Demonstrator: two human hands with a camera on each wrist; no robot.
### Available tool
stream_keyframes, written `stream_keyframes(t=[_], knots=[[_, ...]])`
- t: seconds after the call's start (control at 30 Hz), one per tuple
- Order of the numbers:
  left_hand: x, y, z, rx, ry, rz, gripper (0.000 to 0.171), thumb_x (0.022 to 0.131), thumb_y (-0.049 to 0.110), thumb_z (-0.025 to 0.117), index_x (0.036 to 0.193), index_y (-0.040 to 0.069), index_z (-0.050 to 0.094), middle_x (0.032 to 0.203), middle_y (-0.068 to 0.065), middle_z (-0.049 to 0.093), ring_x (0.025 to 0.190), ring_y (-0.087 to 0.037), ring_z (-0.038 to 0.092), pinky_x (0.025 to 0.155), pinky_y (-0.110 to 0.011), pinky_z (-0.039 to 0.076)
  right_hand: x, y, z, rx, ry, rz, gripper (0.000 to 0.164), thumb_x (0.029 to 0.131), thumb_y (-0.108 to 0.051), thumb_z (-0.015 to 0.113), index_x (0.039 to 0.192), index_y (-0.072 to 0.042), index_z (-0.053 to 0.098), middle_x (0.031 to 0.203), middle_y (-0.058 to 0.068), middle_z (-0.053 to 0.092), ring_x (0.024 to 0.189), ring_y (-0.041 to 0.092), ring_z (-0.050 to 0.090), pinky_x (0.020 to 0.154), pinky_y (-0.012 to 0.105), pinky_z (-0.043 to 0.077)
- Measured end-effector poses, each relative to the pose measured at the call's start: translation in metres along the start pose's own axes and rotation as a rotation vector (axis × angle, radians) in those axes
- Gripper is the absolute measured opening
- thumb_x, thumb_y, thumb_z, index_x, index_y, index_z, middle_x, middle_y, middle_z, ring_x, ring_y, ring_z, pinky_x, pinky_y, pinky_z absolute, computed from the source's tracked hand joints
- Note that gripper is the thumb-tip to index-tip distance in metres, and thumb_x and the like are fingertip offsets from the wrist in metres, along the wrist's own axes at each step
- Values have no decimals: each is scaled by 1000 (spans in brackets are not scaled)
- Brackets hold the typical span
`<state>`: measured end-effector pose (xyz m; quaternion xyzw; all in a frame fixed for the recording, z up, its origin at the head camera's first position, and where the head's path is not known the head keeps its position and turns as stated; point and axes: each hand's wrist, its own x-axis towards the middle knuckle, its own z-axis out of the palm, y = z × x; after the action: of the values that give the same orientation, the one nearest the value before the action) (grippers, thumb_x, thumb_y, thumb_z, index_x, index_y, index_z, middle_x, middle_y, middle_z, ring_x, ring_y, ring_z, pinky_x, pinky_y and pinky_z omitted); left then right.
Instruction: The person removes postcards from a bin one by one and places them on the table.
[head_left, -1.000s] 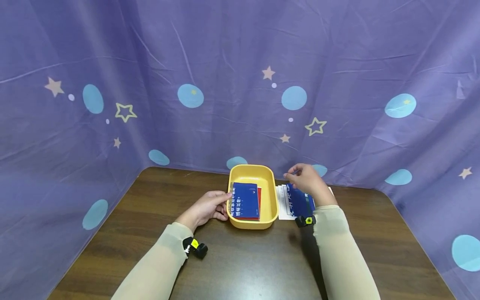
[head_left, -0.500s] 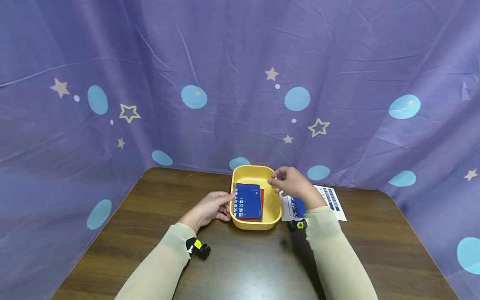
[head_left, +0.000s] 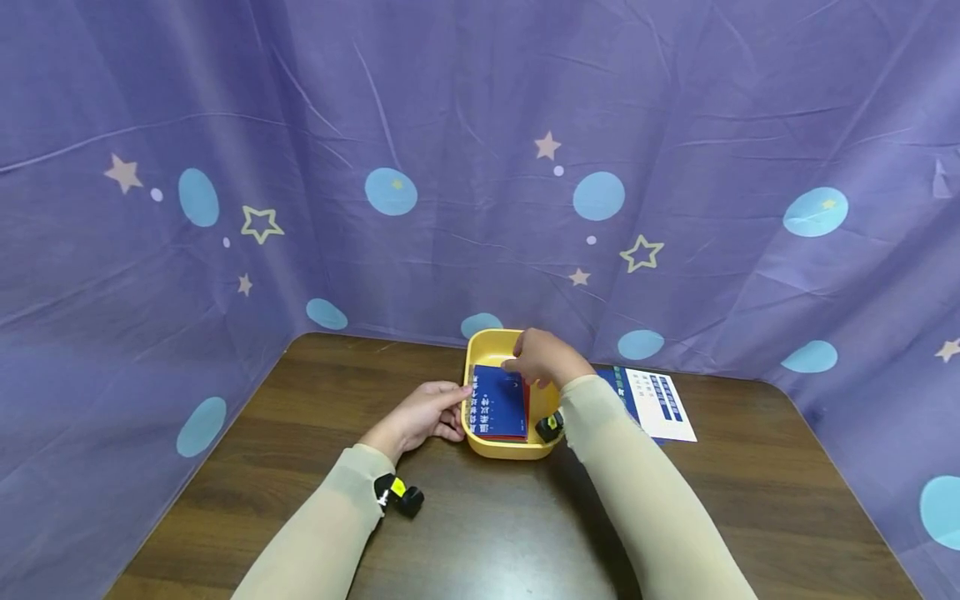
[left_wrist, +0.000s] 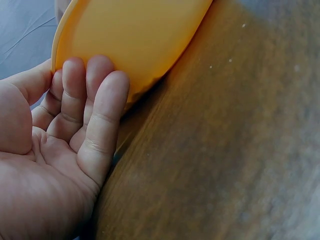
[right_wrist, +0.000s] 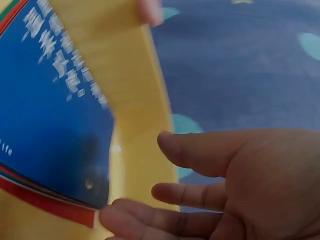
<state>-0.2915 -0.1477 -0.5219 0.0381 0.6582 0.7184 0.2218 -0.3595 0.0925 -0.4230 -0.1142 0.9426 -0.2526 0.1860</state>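
Observation:
My left hand holds the left side of a yellow plastic basin, thumb over the rim and fingers against the outer wall, as the left wrist view shows. Inside lies a blue booklet with white lettering, on top of something red that shows along its edge. My right hand hovers over the basin's far right part, near the booklet's upper corner. In the right wrist view its thumb and fingers are spread, with nothing between them, and the fingertips overlap the booklet's corner.
Right of the basin, partly behind the right forearm, lie a white printed sheet and a blue printed piece. Everything stands on a brown wooden table. A purple curtain hangs close behind the basin.
My right hand has moved left from above the printed papers to over the basin, uncovering more of the white sheet. My left hand keeps its hold on the basin's rim.

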Motion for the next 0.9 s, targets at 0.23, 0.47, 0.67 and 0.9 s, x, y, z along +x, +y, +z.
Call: stream_keyframes(t=[0.23,0.47,0.67,0.9], knots=[[2,-3,-1,-1,10,-11,37,108,34,63,106,-2,65,69,-3,68,59,-18,70,57,-32,66,12,-9,13,-150,-51,71,40,93,-40,84,100,-3,70,95,17,77,66,26,70,51,33,59],[-1,1,0,2,3,2,39,108,34,63,106,-5,64,68,-2,68,59,-17,70,56,-31,66,16,-15,18,-169,-74,72,48,88,-45,88,101,-2,70,89,16,80,68,28,78,54,36,64],[0,0,-1,4,10,-12,39,109,33,63,109,-6,64,69,-2,68,59,-17,70,56,-32,66,18,-11,15,-123,-127,84,44,92,-43,85,98,-1,72,86,19,80,69,30,78,58,37,65],[1,0,-1,0,8,-7,36,109,33,63,104,-3,64,68,-2,68,58,-17,69,56,-32,66,20,-4,16,-98,-99,86,38,89,-34,89,95,-1,73,84,19,81,72,31,80,57,36,66]])
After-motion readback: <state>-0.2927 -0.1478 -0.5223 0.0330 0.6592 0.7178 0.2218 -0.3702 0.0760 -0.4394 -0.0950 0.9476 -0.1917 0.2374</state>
